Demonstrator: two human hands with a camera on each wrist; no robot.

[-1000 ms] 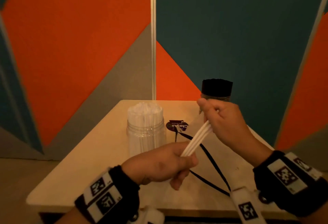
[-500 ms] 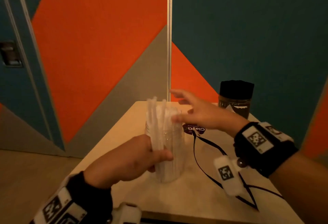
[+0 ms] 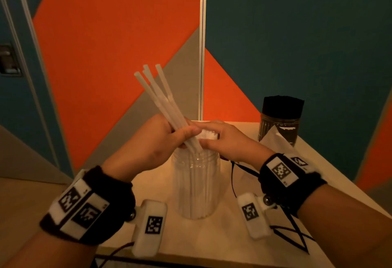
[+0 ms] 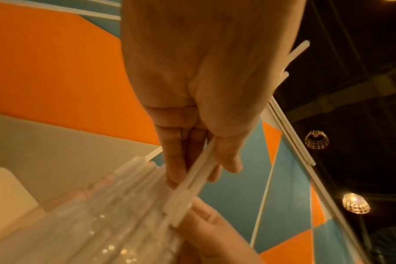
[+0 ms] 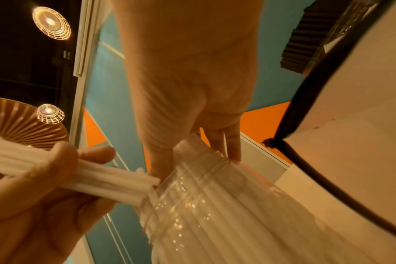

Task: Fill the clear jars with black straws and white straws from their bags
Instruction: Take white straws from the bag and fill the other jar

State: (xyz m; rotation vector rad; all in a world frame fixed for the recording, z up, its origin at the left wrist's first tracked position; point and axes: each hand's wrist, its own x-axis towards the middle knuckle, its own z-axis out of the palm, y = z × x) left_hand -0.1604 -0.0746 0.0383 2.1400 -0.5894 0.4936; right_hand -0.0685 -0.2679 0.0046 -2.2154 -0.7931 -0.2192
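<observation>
A clear jar (image 3: 196,185) packed with white straws stands mid-table. My left hand (image 3: 180,138) grips a small bundle of white straws (image 3: 158,91), tilted up and to the left. The bundle's lower ends (image 5: 147,185) sit at the near-left edge of the jar's mouth. My right hand (image 3: 212,138) arches over the jar's top, thumb and fingers (image 5: 233,151) on opposite sides of its threaded neck (image 5: 192,180). A second jar (image 3: 282,123), full of black straws, stands at the back right. In the left wrist view the left hand (image 4: 199,160) pinches the bundle (image 4: 192,184).
The small pale table (image 3: 212,238) stands in a corner of orange, teal and grey walls. A crumpled clear bag (image 3: 273,138) lies in front of the black-straw jar. A black lanyard cord (image 3: 233,183) trails across the table's right side to its front edge.
The right hand let go of the bundle and came down over the jar's top. The left hand lifted the straws and tilted their lower ends to the jar's mouth.
</observation>
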